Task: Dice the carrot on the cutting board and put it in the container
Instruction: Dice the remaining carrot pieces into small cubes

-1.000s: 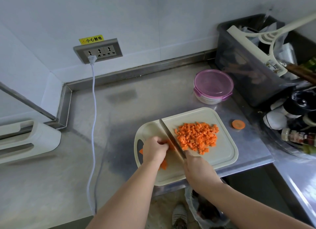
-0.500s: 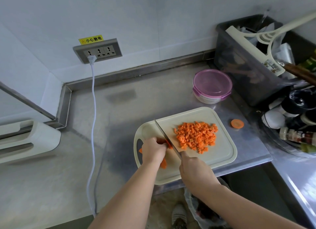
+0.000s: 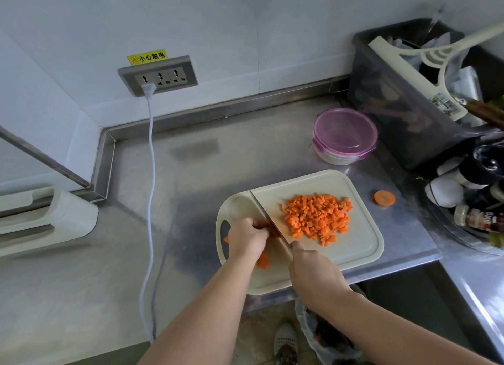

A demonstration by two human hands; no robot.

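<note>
The left hand [image 3: 246, 240] is pinning a small bundle of carrot strips [image 3: 270, 229] to the cutting board [image 3: 362, 251], its fingers curled down over them. The right hand [image 3: 313, 277] is gripping the handle of the knife [image 3: 268, 218] with fingers wrapped round it, and the blade is lying just beside the left knuckles. A pile of diced carrot [image 3: 317, 218] is sitting on the board's right half, and a few uncut pieces [image 3: 263, 261] are lying below the left hand. To dice well here, the fingertips should be tucking back behind the knuckles, with the blade riding against them and stepping along in even, narrow cuts so the cubes are matching the pile. The container [image 3: 345, 135] is standing well apart at the back of the tabletop [image 3: 191, 173] with its purple lid on, so it will need opening before loading.
</note>
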